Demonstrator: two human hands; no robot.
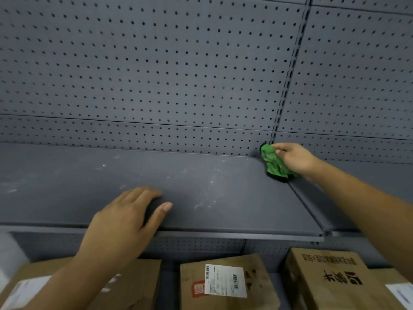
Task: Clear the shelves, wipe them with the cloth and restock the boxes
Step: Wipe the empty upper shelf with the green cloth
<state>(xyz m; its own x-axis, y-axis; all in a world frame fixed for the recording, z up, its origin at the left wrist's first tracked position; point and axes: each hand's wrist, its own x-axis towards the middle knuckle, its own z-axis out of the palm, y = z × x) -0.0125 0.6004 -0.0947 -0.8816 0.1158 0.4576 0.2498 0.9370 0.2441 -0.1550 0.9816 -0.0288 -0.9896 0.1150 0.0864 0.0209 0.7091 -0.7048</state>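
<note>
A grey pegboard wall (156,63) dotted with small holes fills the view from 9 to 12 o'clock. A slotted upright post (290,70) runs down at 1 o'clock, with another pegboard panel (357,74) beyond it at 2 o'clock. Pale dusty smears (210,182) lie near the centre. A blurred white shape (9,253) sits at 8 o'clock.

Upside-down Chinese print marks the right-hand box (312,287); the label (225,280) on the middle box (259,287) shows barcodes, text unreadable.

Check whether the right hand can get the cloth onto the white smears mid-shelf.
Probably yes. The right hand grips the green cloth at the back corner of the shelf; nothing stands between it and the white smears. The left hand rests nearer the front edge, off that path.
</note>
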